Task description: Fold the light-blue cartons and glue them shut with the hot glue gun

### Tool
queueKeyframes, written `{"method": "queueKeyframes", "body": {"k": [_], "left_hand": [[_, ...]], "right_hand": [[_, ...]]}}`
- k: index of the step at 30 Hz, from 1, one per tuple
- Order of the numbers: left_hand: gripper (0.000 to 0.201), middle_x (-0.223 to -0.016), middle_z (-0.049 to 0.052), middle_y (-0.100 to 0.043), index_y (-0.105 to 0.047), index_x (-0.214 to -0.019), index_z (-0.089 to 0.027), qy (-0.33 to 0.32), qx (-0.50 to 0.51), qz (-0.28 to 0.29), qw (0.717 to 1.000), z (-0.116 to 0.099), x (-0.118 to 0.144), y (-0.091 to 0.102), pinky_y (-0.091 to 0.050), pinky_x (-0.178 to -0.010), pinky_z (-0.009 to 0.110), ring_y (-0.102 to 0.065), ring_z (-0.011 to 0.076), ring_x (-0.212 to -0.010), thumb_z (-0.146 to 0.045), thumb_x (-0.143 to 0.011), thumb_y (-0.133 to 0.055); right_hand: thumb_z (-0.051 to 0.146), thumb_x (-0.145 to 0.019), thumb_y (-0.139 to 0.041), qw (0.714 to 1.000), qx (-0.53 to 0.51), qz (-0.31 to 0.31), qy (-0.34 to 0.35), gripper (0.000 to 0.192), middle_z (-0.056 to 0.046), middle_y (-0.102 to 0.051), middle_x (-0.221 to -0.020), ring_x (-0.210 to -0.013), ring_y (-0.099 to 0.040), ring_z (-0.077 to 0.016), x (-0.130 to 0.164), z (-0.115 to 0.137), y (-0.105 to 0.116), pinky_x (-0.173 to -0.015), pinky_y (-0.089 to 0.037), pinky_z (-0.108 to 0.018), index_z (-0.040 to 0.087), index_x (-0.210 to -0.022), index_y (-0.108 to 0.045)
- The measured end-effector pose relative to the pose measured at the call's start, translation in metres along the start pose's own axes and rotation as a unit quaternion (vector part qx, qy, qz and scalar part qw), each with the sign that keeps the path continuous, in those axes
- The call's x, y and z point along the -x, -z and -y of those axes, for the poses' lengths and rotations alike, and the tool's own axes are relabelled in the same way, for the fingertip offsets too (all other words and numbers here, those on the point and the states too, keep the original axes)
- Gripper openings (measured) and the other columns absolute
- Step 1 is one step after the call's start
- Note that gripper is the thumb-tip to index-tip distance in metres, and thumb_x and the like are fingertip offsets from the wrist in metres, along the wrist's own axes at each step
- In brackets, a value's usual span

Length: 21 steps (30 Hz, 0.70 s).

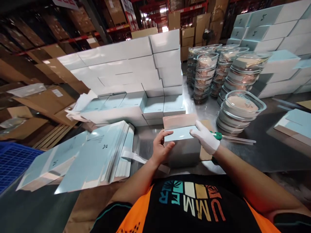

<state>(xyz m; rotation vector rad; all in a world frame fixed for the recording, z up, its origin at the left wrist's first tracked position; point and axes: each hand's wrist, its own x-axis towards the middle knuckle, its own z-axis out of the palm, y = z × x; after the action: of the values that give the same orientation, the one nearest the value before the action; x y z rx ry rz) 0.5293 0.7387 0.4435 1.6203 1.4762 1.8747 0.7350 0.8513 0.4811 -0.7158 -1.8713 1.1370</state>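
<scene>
A pale blue carton (182,142) stands on the steel table (267,152) right in front of me, its top flap (179,121) raised and pinkish inside. My left hand (160,148), bare, grips the carton's left side with the fingers curled over the top edge. On the right side, my right hand (206,138) in a white glove presses on the top edge and corner. A green-handled tool (232,138) with a clear shaft lies just beyond the gloved hand.
Flat unfolded blue cartons (97,155) lie stacked at my left. Finished white-blue boxes (136,74) pile up behind. Stacks of clear round lidded containers (239,111) stand at right, more boxes (272,32) beyond. A blue crate (12,161) sits far left.
</scene>
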Motion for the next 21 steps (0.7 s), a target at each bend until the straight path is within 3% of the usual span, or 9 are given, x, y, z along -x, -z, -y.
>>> {"method": "queueKeyframes", "body": {"k": [4,7,11,14,16,18,21], "left_hand": [[0.061,-0.125,0.015,-0.072,-0.072,-0.103,-0.02,-0.036,0.005,-0.031,0.999,0.011,-0.002,0.0,-0.057,-0.101,0.044,-0.072,0.0307,-0.119,-0.076,-0.082,-0.081],[0.057,-0.112,0.009,-0.075,-0.065,-0.113,-0.024,-0.085,0.066,-0.07,0.992,0.015,-0.006,0.003,-0.059,-0.1,0.044,-0.075,0.0273,-0.113,-0.065,-0.081,-0.09],[0.035,-0.113,0.01,-0.078,-0.079,-0.11,-0.026,-0.155,0.043,0.067,0.985,0.01,-0.013,0.013,-0.058,-0.106,0.051,-0.074,0.0307,-0.122,-0.055,-0.091,-0.085],[0.021,-0.113,0.009,-0.083,-0.085,-0.108,-0.031,-0.19,0.04,0.115,0.974,0.008,-0.018,0.017,-0.057,-0.111,0.057,-0.074,0.0314,-0.125,-0.048,-0.098,-0.078],[0.021,-0.112,0.008,-0.085,-0.085,-0.108,-0.03,-0.192,0.026,0.116,0.974,0.007,-0.02,0.017,-0.059,-0.11,0.059,-0.075,0.0319,-0.125,-0.048,-0.1,-0.077],[0.03,-0.113,0.01,-0.086,-0.085,-0.108,-0.028,-0.186,-0.007,0.13,0.974,0.003,-0.019,0.018,-0.059,-0.111,0.06,-0.075,0.0335,-0.128,-0.055,-0.1,-0.073],[0.051,-0.132,0.015,-0.08,-0.078,-0.134,-0.026,-0.193,-0.089,0.116,0.97,-0.015,-0.013,0.034,-0.055,-0.117,0.06,-0.067,0.0362,-0.142,-0.061,-0.098,-0.072]], "right_hand": [[0.059,-0.087,-0.076,0.998,0.001,0.052,0.043,0.052,-0.012,-0.077,-0.125,-0.114,-0.073,-0.0313,-0.001,-0.019,0.001,-0.107,-0.059,-0.048,0.022,-0.123,-0.069],[0.056,-0.08,-0.089,0.99,0.01,0.048,0.132,0.056,-0.016,-0.069,-0.143,-0.133,-0.067,-0.0362,0.01,-0.036,0.01,-0.113,-0.056,-0.054,0.024,-0.121,-0.069],[0.034,-0.101,-0.073,0.97,0.024,0.092,0.225,0.021,-0.013,-0.057,-0.163,-0.149,-0.058,-0.0332,0.02,-0.028,0.013,-0.122,-0.049,-0.055,0.028,-0.121,-0.076],[0.025,-0.105,-0.067,0.955,0.034,0.118,0.27,0.027,-0.007,-0.067,-0.153,-0.145,-0.061,-0.031,0.019,-0.017,0.012,-0.119,-0.051,-0.057,0.036,-0.126,-0.078],[0.025,-0.104,-0.066,0.956,0.033,0.11,0.268,0.029,-0.005,-0.069,-0.15,-0.145,-0.061,-0.0304,0.019,-0.019,0.01,-0.12,-0.051,-0.056,0.038,-0.126,-0.078],[0.03,-0.1,-0.072,0.971,0.042,0.081,0.22,0.037,-0.007,-0.061,-0.16,-0.148,-0.059,-0.032,0.025,-0.031,0.008,-0.123,-0.049,-0.055,0.036,-0.137,-0.074],[0.048,-0.08,-0.087,0.991,0.078,0.045,0.103,0.081,-0.019,-0.064,-0.153,-0.136,-0.066,-0.0399,0.039,-0.055,-0.001,-0.116,-0.056,-0.057,0.021,-0.152,-0.06]]}}
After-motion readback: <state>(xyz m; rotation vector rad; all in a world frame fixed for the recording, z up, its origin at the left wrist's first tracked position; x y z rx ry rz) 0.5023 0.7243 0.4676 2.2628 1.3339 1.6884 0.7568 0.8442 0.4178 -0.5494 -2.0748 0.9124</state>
